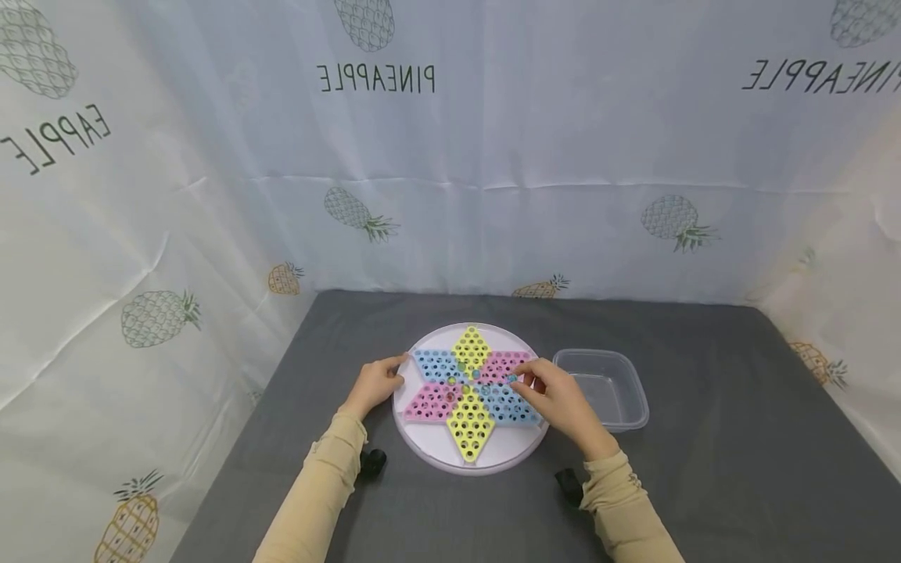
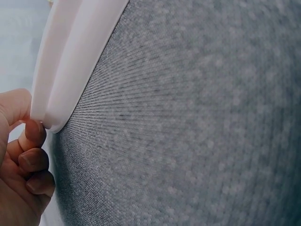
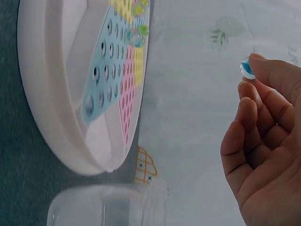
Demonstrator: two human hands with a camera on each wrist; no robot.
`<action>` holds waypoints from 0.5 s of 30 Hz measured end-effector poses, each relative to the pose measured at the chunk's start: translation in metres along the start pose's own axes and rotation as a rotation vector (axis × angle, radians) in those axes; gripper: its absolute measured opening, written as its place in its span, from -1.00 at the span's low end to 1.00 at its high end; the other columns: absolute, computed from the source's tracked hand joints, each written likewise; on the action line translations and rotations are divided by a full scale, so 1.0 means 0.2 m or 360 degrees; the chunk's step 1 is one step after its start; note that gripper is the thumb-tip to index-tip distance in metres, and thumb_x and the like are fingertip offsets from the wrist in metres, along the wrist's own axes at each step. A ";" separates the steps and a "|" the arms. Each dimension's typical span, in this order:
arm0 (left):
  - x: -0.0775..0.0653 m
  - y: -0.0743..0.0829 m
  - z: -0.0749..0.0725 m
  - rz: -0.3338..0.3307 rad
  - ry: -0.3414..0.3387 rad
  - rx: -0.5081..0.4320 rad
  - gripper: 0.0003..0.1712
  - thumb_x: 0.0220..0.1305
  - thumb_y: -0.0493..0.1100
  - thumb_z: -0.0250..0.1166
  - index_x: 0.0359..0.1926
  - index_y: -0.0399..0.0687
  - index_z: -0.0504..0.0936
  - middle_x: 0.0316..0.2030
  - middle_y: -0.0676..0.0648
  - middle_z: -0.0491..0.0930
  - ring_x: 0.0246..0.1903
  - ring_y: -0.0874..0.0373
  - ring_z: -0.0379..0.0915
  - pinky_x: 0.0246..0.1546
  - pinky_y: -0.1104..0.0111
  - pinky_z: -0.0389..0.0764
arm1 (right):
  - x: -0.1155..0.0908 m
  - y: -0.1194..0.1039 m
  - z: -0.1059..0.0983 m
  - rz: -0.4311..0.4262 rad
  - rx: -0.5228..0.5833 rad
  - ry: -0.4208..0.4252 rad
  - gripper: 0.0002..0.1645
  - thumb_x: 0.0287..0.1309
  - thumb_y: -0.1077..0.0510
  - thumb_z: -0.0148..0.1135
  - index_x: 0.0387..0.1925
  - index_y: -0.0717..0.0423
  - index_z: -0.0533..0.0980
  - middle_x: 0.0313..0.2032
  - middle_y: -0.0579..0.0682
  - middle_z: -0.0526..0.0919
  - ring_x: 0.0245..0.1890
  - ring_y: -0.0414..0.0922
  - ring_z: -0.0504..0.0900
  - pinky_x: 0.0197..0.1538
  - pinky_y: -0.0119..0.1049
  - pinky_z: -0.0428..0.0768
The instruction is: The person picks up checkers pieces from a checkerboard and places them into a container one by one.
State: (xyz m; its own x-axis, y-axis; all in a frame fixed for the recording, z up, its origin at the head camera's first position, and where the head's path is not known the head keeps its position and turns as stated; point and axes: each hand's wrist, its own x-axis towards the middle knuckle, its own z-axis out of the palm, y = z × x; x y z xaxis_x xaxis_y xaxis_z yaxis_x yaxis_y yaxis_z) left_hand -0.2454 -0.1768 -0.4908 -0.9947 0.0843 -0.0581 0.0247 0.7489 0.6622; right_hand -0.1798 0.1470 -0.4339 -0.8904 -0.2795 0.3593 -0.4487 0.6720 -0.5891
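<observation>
A round white Chinese checkers board (image 1: pixel 425 439) with a star of blue, pink and yellow hole fields lies on the grey table. At its left edge my left hand (image 1: pixel 373 387) pinches the rim (image 2: pixel 75 52) between thumb and index finger, the other fingers curled below. Over the board's right side, my right hand (image 1: pixel 559 399) holds a clear marble with blue inside (image 3: pixel 246 69) between thumb and index fingertip, raised above the holes. Several marbles, among them a red one (image 1: pixel 450 397), sit around the middle of the star.
To the right of the board stands a clear plastic box (image 1: pixel 639 395), close behind my right hand. Grey cloth (image 1: pixel 690 461) covers the table. A white curtain (image 1: pixel 493 141) with pineapple prints hangs behind it and at the sides. A black device (image 1: pixel 568 486) sits by the right wrist.
</observation>
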 end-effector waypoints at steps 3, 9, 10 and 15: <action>0.00 0.00 0.00 -0.0008 0.0006 -0.0004 -0.43 0.13 -0.25 0.16 0.22 0.00 0.47 -0.79 0.08 0.15 -0.75 0.25 0.01 -0.67 0.43 0.17 | 0.00 0.03 -0.03 0.0032 0.0002 0.0035 -0.77 0.04 0.12 0.32 -0.22 0.06 0.58 -0.46 -0.16 0.47 -0.50 -0.31 0.33 -0.43 -0.45 0.37; 0.01 0.01 0.00 -0.0029 0.0018 -0.0004 -0.44 0.14 -0.24 0.16 0.23 0.01 0.46 -0.78 0.08 0.15 -0.74 0.25 0.02 -0.66 0.42 0.18 | -0.01 0.09 -0.09 0.0148 -0.0030 0.0052 -0.76 0.08 0.08 0.29 -0.20 0.06 0.58 -0.43 -0.11 0.50 -0.47 -0.27 0.36 -0.41 -0.43 0.38; 0.01 0.01 0.00 -0.0028 0.0019 -0.0004 -0.44 0.14 -0.24 0.16 0.23 0.01 0.46 -0.78 0.08 0.15 -0.75 0.25 0.02 -0.66 0.43 0.18 | -0.01 0.10 -0.10 0.0167 -0.0034 0.0054 -0.77 0.09 0.07 0.29 -0.20 0.06 0.58 -0.42 -0.10 0.51 -0.47 -0.27 0.36 -0.41 -0.42 0.39; 0.01 -0.01 0.01 -0.0007 0.0017 0.0007 -0.44 0.14 -0.24 0.16 0.23 0.00 0.46 -0.79 0.08 0.15 -0.75 0.26 0.02 -0.67 0.43 0.18 | -0.03 0.15 -0.13 0.0215 -0.0059 0.0078 -0.79 0.09 0.08 0.28 -0.23 0.07 0.58 -0.41 -0.08 0.52 -0.46 -0.27 0.38 -0.39 -0.43 0.40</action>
State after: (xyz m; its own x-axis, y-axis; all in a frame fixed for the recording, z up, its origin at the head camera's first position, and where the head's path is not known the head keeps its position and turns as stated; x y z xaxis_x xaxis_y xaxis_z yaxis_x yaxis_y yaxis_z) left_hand -0.2468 -0.1763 -0.4932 -0.9959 0.0736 -0.0530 0.0205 0.7523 0.6585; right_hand -0.1865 0.1869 -0.4337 -0.9373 -0.1515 0.3139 -0.3209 0.7264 -0.6077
